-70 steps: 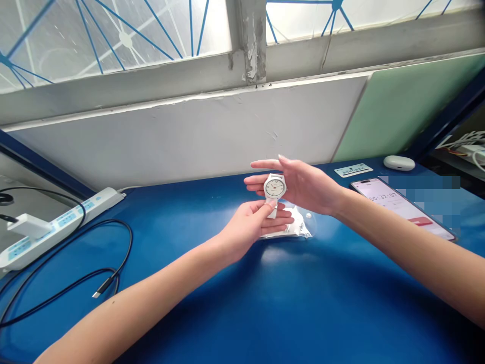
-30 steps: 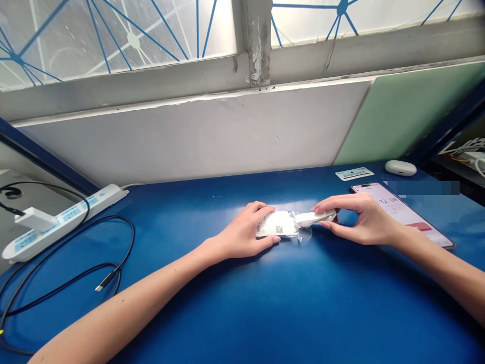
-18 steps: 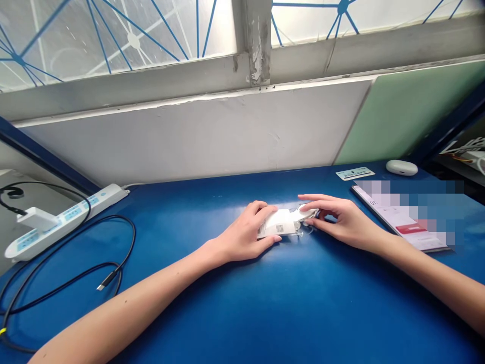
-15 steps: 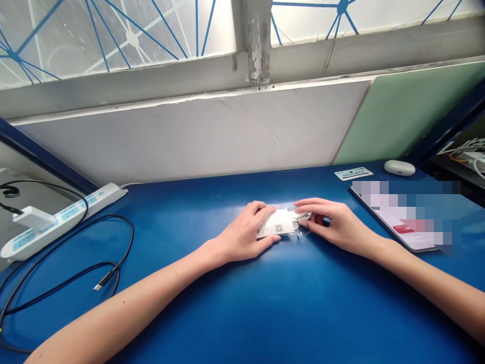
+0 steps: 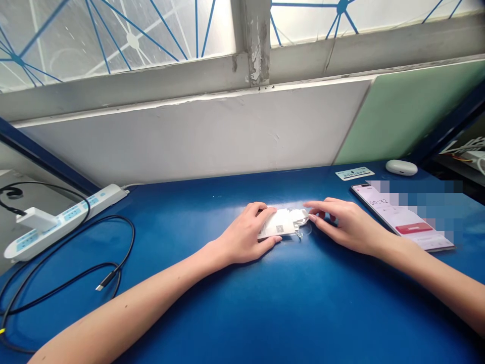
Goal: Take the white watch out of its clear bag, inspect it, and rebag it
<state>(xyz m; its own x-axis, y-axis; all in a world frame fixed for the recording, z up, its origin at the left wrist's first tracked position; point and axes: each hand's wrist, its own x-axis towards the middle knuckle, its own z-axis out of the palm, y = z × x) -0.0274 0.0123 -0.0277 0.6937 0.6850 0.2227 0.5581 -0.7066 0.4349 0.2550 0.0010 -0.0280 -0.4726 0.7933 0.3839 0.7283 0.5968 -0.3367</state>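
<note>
In the head view, it's all happening mid-tabletop (image 5: 235, 313): the left hand (image 5: 250, 232) is clamped round a flat plastic packet (image 5: 285, 218), fingers over the far side, thumb along the near edge, QR code facing up. At the packet's right end sits the white watch (image 5: 300, 217), its looped strap pointing right. And here's the right hand (image 5: 308, 211), index finger and thumb a touch apart at the strap's tip; whether they pinch or merely press, I can't tell! Over on the right, a phone (image 5: 394, 215) shows a timer, with a printed card (image 5: 355, 174) and an earbud case (image 5: 401, 167) behind. Far left, a power strip (image 5: 71, 217) and a coiled black cable (image 5: 109, 278).
</note>
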